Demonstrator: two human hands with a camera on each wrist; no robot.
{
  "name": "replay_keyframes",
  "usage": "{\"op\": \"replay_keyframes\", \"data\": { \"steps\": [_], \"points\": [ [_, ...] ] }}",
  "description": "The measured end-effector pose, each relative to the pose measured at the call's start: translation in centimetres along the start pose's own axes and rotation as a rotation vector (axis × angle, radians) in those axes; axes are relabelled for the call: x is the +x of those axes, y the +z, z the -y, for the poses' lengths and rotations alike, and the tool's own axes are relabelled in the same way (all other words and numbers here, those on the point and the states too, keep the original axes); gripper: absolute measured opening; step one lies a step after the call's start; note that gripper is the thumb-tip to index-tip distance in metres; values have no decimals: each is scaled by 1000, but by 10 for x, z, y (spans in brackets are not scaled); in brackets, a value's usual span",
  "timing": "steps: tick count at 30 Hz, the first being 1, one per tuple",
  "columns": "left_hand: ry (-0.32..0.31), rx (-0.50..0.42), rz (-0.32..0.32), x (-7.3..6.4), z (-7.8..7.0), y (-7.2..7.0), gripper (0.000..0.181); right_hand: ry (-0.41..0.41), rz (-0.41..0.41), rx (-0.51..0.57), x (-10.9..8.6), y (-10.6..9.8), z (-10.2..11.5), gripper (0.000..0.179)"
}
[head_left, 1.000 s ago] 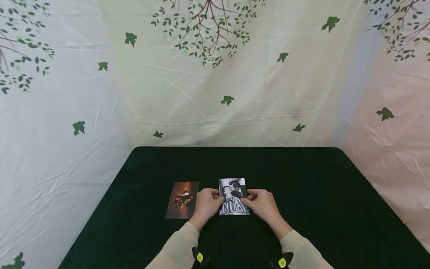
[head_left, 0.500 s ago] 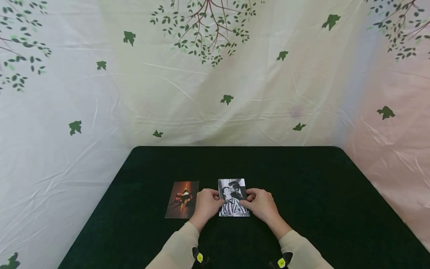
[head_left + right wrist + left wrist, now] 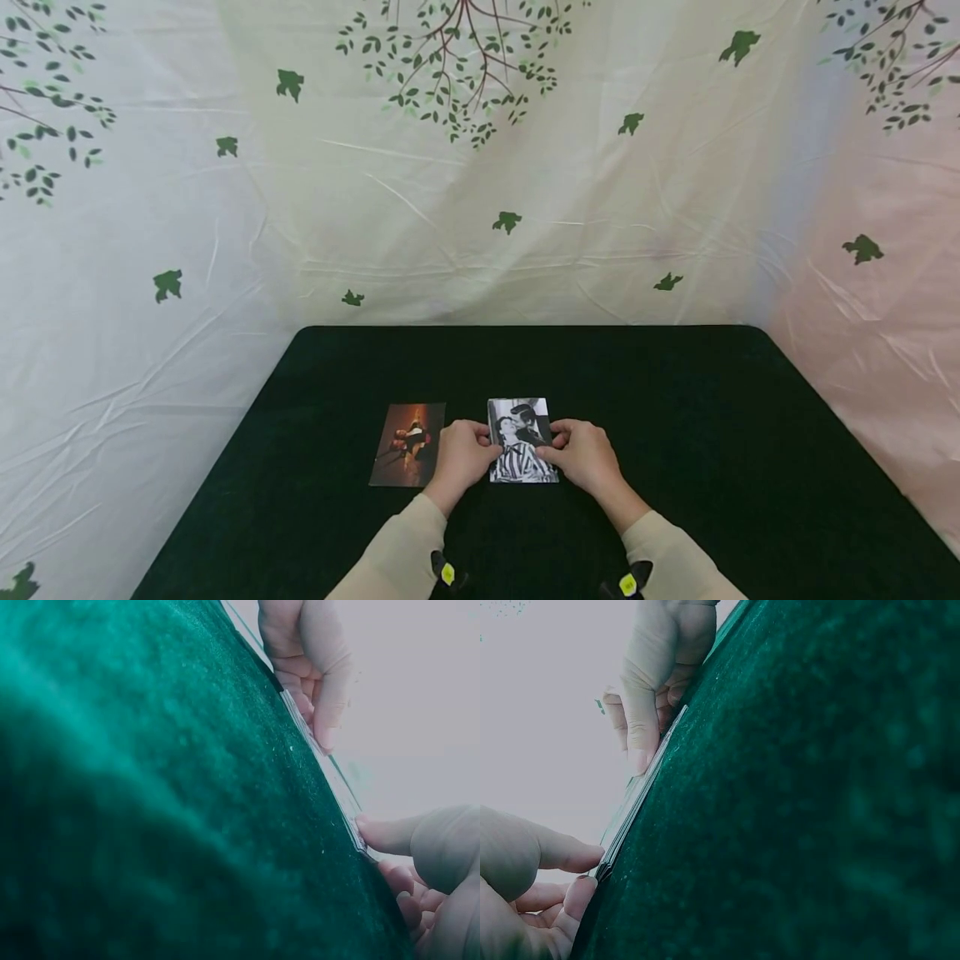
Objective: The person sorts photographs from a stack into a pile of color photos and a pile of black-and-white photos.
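A stack of photo cards (image 3: 520, 458), topped by a black-and-white picture of a couple, lies mid-table; its layered edges (image 3: 640, 801) show in the left wrist view. My left hand (image 3: 463, 457) pinches its left side, thumb on top and fingers at the edge. On the opposite side my right hand (image 3: 588, 458) pinches it the same way, its thumb (image 3: 386, 834) over the top card in the right wrist view. Left of the stack lies a single photo card (image 3: 407, 446) with an orange-brown picture, its lower right corner hidden behind my left hand.
Dark green cloth covers the table (image 3: 675, 392), whose far corners are rounded. Behind and to both sides hangs a pale curtain (image 3: 420, 208) with printed branches and leaves. Beige sleeves (image 3: 408, 542) with dark wrist straps reach in from the near side.
Both thumbs have moved slightly toward the near edge of the stack, and the stack sits a touch nearer. During the last half second almost nothing differs. The single card stays put.
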State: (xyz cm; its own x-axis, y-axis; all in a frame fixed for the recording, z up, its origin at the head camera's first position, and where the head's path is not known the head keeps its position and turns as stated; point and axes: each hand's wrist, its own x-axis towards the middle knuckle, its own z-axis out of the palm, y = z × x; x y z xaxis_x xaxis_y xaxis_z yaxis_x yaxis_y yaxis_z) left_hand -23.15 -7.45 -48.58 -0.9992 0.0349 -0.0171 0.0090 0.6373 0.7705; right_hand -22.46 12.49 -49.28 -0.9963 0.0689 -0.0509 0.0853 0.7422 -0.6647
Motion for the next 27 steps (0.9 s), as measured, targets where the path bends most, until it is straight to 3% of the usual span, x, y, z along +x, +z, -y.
{"op": "replay_keyframes", "data": {
  "steps": [20,27],
  "points": [
    [30,1,15,4,1,-4,30,49,5,24,0,-4,7,45],
    [44,-11,21,6,3,-8,28,57,-37,101,2,-1,7,46]
  ]
}}
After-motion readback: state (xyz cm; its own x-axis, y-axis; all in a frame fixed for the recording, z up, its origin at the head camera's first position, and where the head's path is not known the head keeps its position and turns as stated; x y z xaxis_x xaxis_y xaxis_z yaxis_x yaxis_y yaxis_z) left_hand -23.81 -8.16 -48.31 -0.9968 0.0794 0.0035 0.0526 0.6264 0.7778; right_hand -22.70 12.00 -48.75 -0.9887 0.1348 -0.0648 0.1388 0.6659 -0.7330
